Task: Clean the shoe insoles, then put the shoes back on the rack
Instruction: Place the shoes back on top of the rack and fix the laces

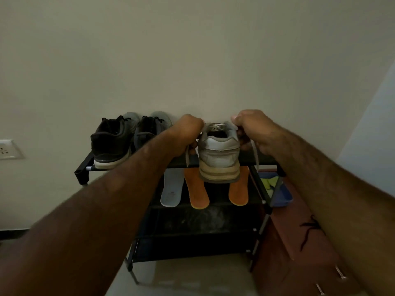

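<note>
Pale shoe: grey-white upper, tan banded sole, off-white laces. Dark shoes: black and charcoal uppers, white soles. Rack: black. Grey insole: pale grey, faint purplish specks. Orange insoles: orange, yellowish edges. Wall: cream. Socket: white. Tub: blue. Cloth: yellow-green. Cabinet: red-brown, black streak.

The grey shoe hides its toe and the top of one orange insole.
</note>
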Available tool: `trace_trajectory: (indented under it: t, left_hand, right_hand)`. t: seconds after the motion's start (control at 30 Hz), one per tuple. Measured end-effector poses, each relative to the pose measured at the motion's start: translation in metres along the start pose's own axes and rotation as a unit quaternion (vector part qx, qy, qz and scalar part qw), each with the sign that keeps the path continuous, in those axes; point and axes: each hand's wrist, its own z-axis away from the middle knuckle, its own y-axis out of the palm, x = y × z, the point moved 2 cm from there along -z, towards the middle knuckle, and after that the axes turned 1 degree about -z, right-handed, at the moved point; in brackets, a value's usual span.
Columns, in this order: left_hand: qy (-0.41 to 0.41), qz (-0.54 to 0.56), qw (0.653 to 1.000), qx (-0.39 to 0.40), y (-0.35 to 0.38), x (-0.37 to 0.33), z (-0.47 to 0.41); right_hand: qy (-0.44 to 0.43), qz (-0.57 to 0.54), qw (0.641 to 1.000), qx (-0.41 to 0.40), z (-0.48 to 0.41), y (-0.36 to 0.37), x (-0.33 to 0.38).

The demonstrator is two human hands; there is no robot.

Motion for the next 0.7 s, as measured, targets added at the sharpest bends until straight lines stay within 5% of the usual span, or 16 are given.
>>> trace_trajectory:
  t: [0.1,0.3,0.4,0.53,0.7]
  left_hand:
    - [0.013,0.010,1.000,-0.013,0.002,0.006,-0.003]
    - [-0.053,0.078,0.994,0.053,-0.010,-0.007,0.001]
    - [0.013,-0.036,0.999,0.031,-0.009,-0.033,0.007]
    - [0.106,-0.245,0.964,0.021,0.008,-0.059,0.022]
    - [0.188,-0.315,0.920,0.141,0.009,-0.069,0.055]
  right_hand:
    - [0.000,-0.072,0.997,-0.031,0.000,0.003,-0.003]
    - [0.014,0.133,0.991,-0.024,0.001,-0.011,0.019]
    - [0.046,0.146,0.986,0.059,0.010,-0.002,0.038]
    - [0.055,0.146,0.986,0.060,0.016,0.011,0.054]
    - [0.038,0.160,0.983,0.086,0.022,0.004,0.058]
